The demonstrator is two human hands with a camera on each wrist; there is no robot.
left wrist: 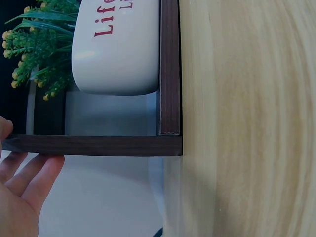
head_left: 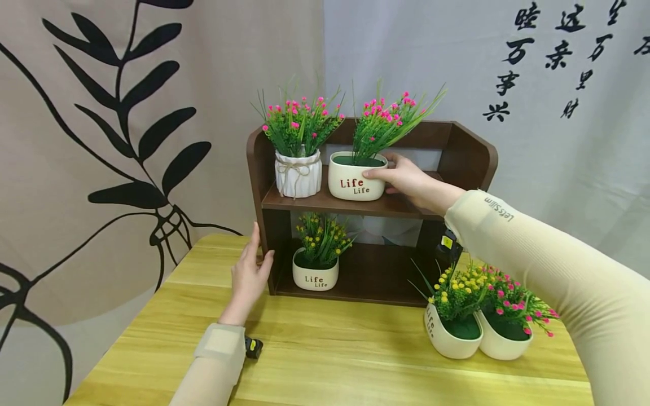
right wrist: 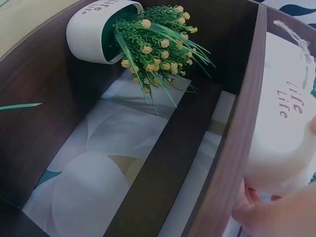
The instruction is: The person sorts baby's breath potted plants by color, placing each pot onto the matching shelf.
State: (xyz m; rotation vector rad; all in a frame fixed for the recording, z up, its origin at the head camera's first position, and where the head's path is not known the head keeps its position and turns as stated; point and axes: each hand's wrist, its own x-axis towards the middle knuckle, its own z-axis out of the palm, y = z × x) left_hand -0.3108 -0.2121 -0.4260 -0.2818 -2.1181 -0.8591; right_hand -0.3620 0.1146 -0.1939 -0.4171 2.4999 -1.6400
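Note:
My right hand (head_left: 406, 179) grips the right end of a cream oval flower pot (head_left: 350, 189) marked "Life", thumb in front and fingers behind. Pink artificial flowers and grass rise from it. The pot is at the upper board of a dark brown two-tier shelf (head_left: 355, 206); whether its base fully rests there I cannot tell. With my left hand (head_left: 249, 273) I hold the shelf's left side panel (left wrist: 98, 145), thumb on the inner side and fingers outside. To the left of the gripped pot stands a white ribbed pot (head_left: 298, 177) with twine and pink flowers.
On the lower board, towards the left, sits a cream pot (head_left: 315, 277) with yellow flowers. Two more cream pots, one yellow-flowered (head_left: 452, 344) and one pink-flowered (head_left: 508, 344), stand on the wooden table (head_left: 330, 361) at the right. A printed curtain (head_left: 228, 67) hangs behind.

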